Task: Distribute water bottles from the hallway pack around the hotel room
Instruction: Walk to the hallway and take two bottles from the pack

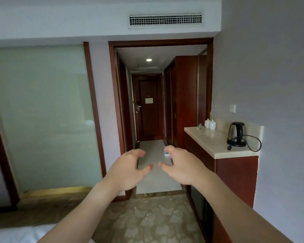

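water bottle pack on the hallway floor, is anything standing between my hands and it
Nothing visible does. The pack sits on the tiled hallway floor just past the open doorway, partly hidden behind the right hand. Both the right and the left hand are empty, and the carpet ahead shows no obstacle.

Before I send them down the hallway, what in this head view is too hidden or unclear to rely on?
- Small pack of bottles on the hallway floor: mostly hidden behind the right hand; count unreadable.
- Pale notice on the dark wooden entry door: too small to read.
- Frosted green glass panel: whatever lies behind is blurred.
- White bed corner: cut off by the bottom edge.
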Tool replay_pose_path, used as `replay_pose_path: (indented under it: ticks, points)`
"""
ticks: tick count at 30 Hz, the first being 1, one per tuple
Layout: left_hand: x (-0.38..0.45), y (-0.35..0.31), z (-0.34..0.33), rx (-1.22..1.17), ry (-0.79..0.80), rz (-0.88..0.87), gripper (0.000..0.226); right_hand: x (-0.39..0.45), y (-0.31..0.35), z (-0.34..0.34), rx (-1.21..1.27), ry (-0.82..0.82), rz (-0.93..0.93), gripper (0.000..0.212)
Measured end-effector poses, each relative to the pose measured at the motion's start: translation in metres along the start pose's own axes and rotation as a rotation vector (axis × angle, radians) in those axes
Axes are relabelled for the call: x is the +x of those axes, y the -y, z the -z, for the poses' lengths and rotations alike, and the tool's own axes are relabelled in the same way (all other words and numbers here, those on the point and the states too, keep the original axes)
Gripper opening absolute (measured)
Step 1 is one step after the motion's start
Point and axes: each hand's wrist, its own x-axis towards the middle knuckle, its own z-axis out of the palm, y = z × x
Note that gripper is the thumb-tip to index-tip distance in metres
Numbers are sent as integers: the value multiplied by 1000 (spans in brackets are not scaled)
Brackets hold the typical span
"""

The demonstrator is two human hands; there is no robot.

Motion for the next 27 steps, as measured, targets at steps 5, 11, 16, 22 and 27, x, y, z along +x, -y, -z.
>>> replay_pose_path:
  ticks: [5,11,16,22,27]
  points:
    - [29,26,-20,14,-1,65,58,47,-20,-24,9,70,13,62]
    - [115,87,-67,-3,-5,116,55,155,-62,-65,12,99,8,59]
    - [231,146,-102,5,7,119,58,278,-100,-94,-38,101,-10,56]
    - [385,182,-144,-26,51,57,67,397,-163,-109,-19,85,-81,62]
    - [489,189,-186,-36,53,-8,67,476,-223,-116,-18,76,-132,63]
